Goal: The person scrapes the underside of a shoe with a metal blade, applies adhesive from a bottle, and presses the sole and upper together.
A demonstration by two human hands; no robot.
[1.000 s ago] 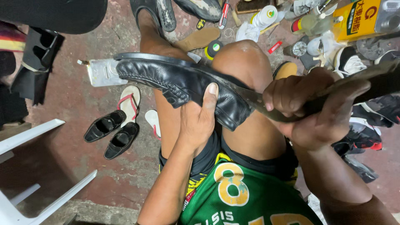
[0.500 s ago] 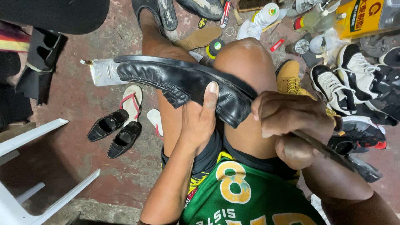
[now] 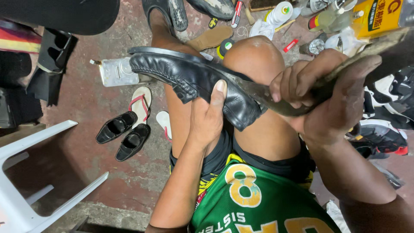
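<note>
Shoe: a black leather loafer [image 3: 189, 80], glossy and creased, lying on its side across the person's bare thighs, toe toward the left of the view, heel end toward the right knee; a thin dark sole edge runs along its top
Left hand: the left hand [image 3: 208, 116] is clamped on the loafer from below, palm under the upper, thumb pressed flat up against the leather near the heel
Right hand: the right hand [image 3: 321, 92] is curled shut round the handle of a long blade [image 3: 276, 100], fingers wrapped tight over it
Blade: dark, worn metal, its tip meeting the heel end of the loafer; whether it is under the sole edge or only against it is hard to tell
Handle end: runs up and right out of the fist, blurred
Floor left: a pair of small black heeled shoes [image 3: 123, 133] beside pink-strapped sandals [image 3: 140, 101], well apart from the hands
Floor top: a clutter of bottles, tubes and a yellow can [image 3: 373, 19] beyond the knees
Lower left: a white plastic chair [image 3: 30, 172]
</note>
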